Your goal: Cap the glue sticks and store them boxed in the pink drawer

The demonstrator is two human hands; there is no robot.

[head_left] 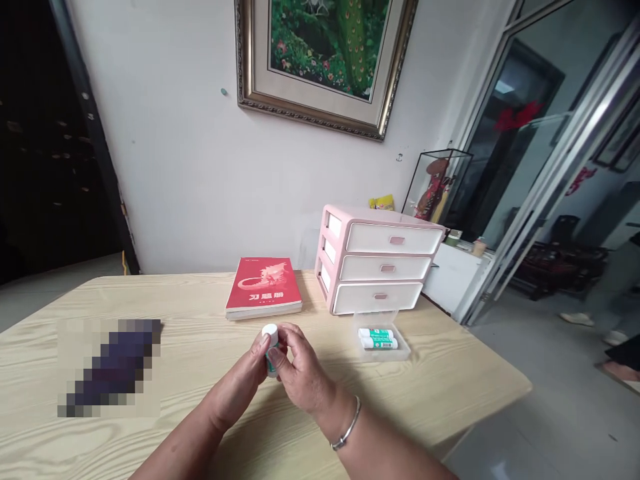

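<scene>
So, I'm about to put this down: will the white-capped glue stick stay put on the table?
The glue stick will probably roll if laid down, since its body looks round. Stood up, it may tip, being narrow for its height. It likely weighs little, held between the left hand and right hand.

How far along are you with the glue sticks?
Nothing looks finished yet: the pink three-drawer organizer has all its drawers shut. In hand: one white-capped glue stick, held between the left hand and right hand, cap on. Left: two more glue sticks lying in the clear plastic tray.
</scene>
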